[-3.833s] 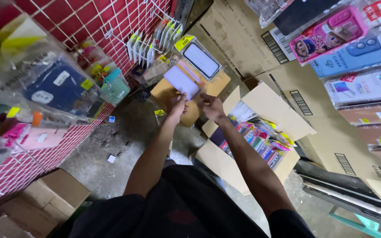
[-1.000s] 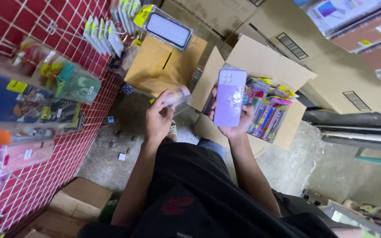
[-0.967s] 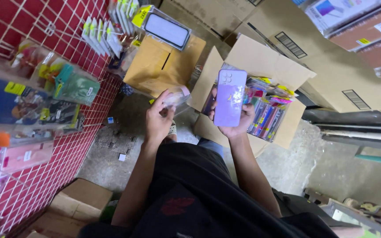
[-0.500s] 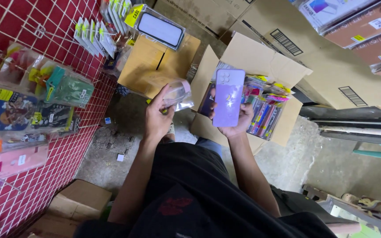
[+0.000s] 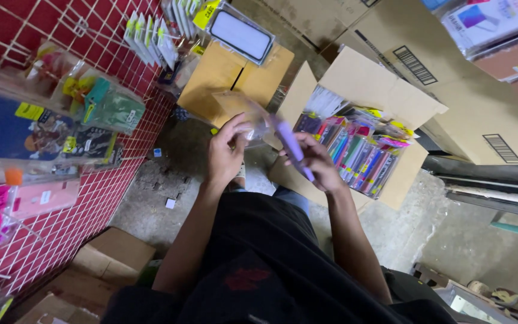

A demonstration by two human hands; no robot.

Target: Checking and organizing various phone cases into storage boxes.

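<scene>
My right hand (image 5: 316,163) grips a lilac phone case (image 5: 291,145), now turned edge-on and pointing toward my left hand. My left hand (image 5: 226,153) pinches a clear plastic sleeve (image 5: 252,123), held open toward the tip of the case. Both hands hover just left of an open cardboard box (image 5: 367,90) packed with several colourful packaged phone cases (image 5: 358,155) standing on edge.
A red wire-grid wall (image 5: 73,198) on the left carries hanging packaged cases. A brown envelope box (image 5: 226,75) with a packaged dark case on top sits ahead. Large cartons (image 5: 499,120) stand at right, a small box (image 5: 112,258) at lower left, on a concrete floor (image 5: 163,186).
My right hand has rotated the lilac case from face-up to edge-on and brought its tip to the clear sleeve in my left hand. The view has shifted slightly.
</scene>
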